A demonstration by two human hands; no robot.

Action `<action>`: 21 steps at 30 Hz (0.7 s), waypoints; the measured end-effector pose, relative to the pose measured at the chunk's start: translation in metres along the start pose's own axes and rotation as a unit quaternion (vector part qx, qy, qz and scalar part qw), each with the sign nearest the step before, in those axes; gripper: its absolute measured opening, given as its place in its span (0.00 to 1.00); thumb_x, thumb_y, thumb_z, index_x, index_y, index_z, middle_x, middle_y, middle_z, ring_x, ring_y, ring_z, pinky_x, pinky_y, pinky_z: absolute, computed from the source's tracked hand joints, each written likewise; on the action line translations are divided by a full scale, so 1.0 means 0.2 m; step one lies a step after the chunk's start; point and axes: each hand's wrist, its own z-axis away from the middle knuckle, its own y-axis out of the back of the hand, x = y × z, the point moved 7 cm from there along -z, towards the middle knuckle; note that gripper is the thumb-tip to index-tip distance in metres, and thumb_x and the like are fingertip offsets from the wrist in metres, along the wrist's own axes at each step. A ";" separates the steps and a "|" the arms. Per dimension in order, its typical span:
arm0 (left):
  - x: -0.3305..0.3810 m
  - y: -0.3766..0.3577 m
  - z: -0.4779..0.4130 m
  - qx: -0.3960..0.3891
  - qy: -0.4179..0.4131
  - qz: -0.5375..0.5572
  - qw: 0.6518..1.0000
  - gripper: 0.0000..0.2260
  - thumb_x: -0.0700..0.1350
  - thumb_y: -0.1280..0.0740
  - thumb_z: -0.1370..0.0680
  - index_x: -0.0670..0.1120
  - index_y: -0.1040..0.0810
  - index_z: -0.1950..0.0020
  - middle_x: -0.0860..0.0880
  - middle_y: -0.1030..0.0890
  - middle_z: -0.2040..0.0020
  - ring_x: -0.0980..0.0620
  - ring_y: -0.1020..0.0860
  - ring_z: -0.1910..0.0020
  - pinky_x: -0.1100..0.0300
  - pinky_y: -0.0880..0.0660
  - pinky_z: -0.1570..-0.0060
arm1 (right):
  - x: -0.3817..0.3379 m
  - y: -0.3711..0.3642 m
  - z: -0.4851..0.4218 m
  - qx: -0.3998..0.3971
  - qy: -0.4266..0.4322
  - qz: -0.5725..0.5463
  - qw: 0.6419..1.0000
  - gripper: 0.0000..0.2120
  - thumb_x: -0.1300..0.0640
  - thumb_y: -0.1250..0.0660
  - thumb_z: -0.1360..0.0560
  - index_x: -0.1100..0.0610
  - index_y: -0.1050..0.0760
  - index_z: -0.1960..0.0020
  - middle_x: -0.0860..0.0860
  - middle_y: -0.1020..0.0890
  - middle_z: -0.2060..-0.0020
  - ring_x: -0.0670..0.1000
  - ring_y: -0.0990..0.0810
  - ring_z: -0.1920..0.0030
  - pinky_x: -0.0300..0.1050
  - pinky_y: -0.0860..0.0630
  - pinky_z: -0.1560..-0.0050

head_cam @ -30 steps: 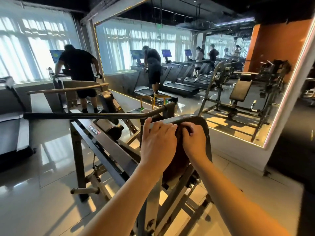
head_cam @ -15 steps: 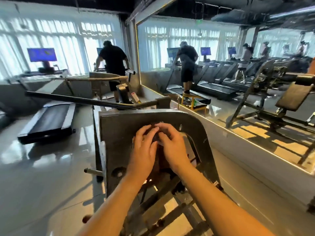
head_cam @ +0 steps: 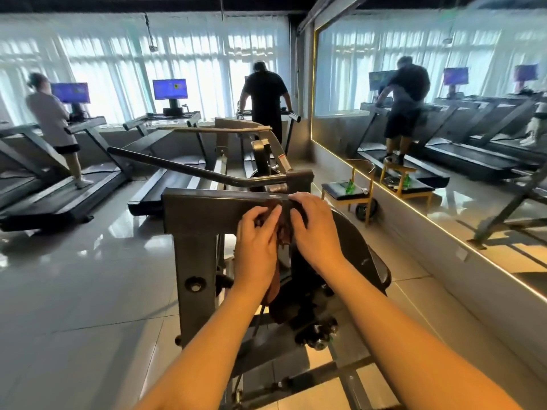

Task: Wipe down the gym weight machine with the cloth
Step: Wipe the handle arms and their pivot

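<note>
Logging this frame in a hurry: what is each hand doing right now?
Left hand: holds the cloth against the machine frame, fingers curled on it.
Right hand: grips the same cloth at the frame's top edge.

Premises: a commercial gym. A row of treadmills [head_cam: 157,192] stands along the curtained windows [head_cam: 124,60], with console screens [head_cam: 170,89] at their heads. Two are occupied, one by a person in black [head_cam: 265,96] and one by a person in a light top [head_cam: 51,113]. A steel-framed weight machine [head_cam: 195,220] stands in the foreground on glossy floor tiles [head_cam: 88,291]. A long wall mirror [head_cam: 444,113] lines the right side.
</note>
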 end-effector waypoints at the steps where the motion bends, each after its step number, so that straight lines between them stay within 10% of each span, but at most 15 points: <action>1: -0.01 0.00 -0.01 -0.009 -0.006 -0.007 1.000 0.20 0.37 0.33 0.19 0.51 0.25 0.28 0.46 0.29 0.32 0.54 0.29 0.34 0.72 0.30 0.37 | 0.02 0.00 0.00 0.009 0.006 -0.001 1.000 0.13 0.58 0.38 0.17 0.52 0.24 0.34 0.48 0.22 0.37 0.45 0.30 0.34 0.55 0.35 0.27; 5: -0.11 0.11 0.00 0.007 -0.019 -0.040 0.999 0.19 0.38 0.34 0.18 0.50 0.25 0.29 0.49 0.29 0.32 0.50 0.27 0.33 0.61 0.27 0.35 | 0.05 -0.04 0.03 0.059 0.011 -0.016 0.998 0.13 0.59 0.37 0.18 0.54 0.24 0.34 0.49 0.22 0.38 0.42 0.32 0.36 0.43 0.39 0.29; 16: -0.04 -0.13 0.09 0.000 -0.050 -0.105 0.993 0.22 0.34 0.31 0.21 0.47 0.24 0.28 0.47 0.30 0.31 0.48 0.30 0.32 0.60 0.30 0.36 | 0.12 -0.04 0.04 0.052 0.019 -0.067 0.996 0.14 0.59 0.39 0.17 0.54 0.24 0.33 0.49 0.22 0.35 0.46 0.30 0.31 0.53 0.40 0.23; 21: -0.10 0.06 0.07 0.118 0.045 -0.081 0.989 0.21 0.35 0.34 0.19 0.50 0.26 0.27 0.53 0.33 0.34 0.68 0.34 0.36 0.75 0.35 0.36 | 0.16 -0.05 0.01 0.034 0.045 -0.061 0.997 0.15 0.58 0.39 0.17 0.54 0.25 0.31 0.48 0.23 0.34 0.48 0.30 0.29 0.53 0.40 0.23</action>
